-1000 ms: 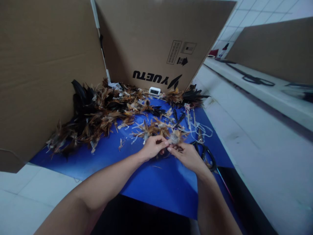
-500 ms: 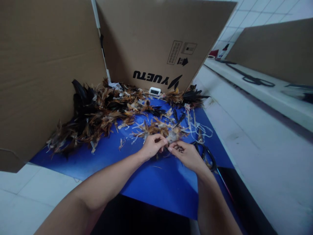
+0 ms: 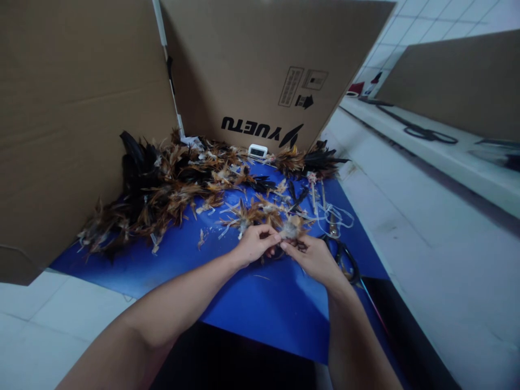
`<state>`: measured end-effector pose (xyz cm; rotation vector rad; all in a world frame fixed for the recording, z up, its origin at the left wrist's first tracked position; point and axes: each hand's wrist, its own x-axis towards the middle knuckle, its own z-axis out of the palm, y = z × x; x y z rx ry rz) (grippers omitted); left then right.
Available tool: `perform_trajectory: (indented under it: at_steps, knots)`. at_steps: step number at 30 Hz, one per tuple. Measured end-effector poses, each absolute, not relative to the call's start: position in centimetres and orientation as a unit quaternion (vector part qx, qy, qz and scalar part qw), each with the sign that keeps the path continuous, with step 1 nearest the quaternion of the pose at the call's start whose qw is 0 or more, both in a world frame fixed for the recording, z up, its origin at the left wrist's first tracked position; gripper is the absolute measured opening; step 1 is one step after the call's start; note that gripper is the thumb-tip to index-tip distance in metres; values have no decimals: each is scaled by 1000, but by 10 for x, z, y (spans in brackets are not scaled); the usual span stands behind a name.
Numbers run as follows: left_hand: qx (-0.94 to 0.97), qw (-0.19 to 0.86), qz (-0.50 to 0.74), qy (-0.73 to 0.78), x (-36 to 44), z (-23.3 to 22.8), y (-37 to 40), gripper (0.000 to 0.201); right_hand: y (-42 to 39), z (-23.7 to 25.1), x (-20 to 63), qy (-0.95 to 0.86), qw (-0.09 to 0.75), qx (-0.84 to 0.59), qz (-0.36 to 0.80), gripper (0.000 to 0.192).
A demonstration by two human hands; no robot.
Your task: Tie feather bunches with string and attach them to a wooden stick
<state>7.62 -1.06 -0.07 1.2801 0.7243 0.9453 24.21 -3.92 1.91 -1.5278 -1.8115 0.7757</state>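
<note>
A small bunch of brown feathers with a fluffy grey base [image 3: 290, 229] is pinched between my two hands. My left hand [image 3: 257, 242] is closed, thumb and forefinger at the bunch's lower left side. From the right, my right hand [image 3: 311, 254] grips the lower edge of the same bunch, its fingers curled and partly hidden. Both sets of fingertips nearly meet. Just beyond them, another feather bunch [image 3: 244, 216] lies on the blue tabletop [image 3: 260, 303]. Black-handled scissors [image 3: 348, 262] rest right beside my right hand.
A large heap of brown and black feathers [image 3: 170, 179] covers the back left. Cardboard panels [image 3: 260, 65] stand behind and left. A small white digital timer [image 3: 258, 151] sits at the back. Clear plastic ribbon [image 3: 341, 216] loops at the right. Another scissors pair [image 3: 430, 134] lies on a ledge.
My right fingertips have closed in a little on the feather bunch, and its fluffy base shows slightly more clearly. Both arms stay almost in place.
</note>
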Motion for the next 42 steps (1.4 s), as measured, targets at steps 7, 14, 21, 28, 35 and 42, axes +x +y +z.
perform_trajectory:
  at_steps: [7, 14, 21, 28, 35, 42]
  knots:
    - [575, 617, 416, 340, 76, -1, -10, 32, -40, 21, 242, -684, 319, -579, 310, 25]
    - [570, 598, 437, 354, 76, 2, -10, 29, -40, 20, 240, -682, 328, -564, 331, 23]
    - [555, 586, 467, 362, 75, 2, -8, 30, -41, 24, 239, -686, 321, -561, 334, 21]
    - [553, 591, 458, 368, 76, 1, -9, 29, -41, 24, 239, -679, 327, -562, 341, 22]
    - [554, 589, 462, 365, 76, -1, -8, 30, -41, 25, 240, -677, 323, -574, 328, 22]
    - [556, 588, 460, 366, 76, 0, -8, 30, -42, 27, 240, -670, 319, -598, 303, 25]
